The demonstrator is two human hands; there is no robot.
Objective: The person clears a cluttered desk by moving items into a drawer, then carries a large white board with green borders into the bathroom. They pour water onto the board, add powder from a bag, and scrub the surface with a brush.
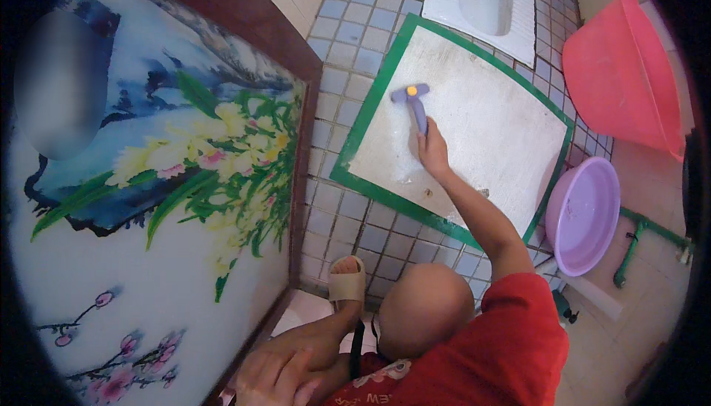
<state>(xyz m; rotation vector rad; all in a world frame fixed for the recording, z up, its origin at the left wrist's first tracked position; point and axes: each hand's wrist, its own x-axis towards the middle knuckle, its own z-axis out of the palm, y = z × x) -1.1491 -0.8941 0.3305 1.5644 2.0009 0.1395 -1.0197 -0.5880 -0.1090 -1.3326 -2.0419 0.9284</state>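
Note:
My right hand grips the purple handle of a small T-shaped scrubbing tool with a yellow round cap at its head. The tool's head rests on a white panel with a green border, lying on the tiled floor. Wet-looking, shiny patches and a few small dark marks show on the panel. At the bottom of the view my left hand lies over my bent left leg, holding nothing, with its fingers slightly apart.
A white squat toilet is set in the floor beyond the panel. To the right stand a red plastic tub, a tilted purple basin and a green pipe. A dark-framed door with painted flowers fills the left.

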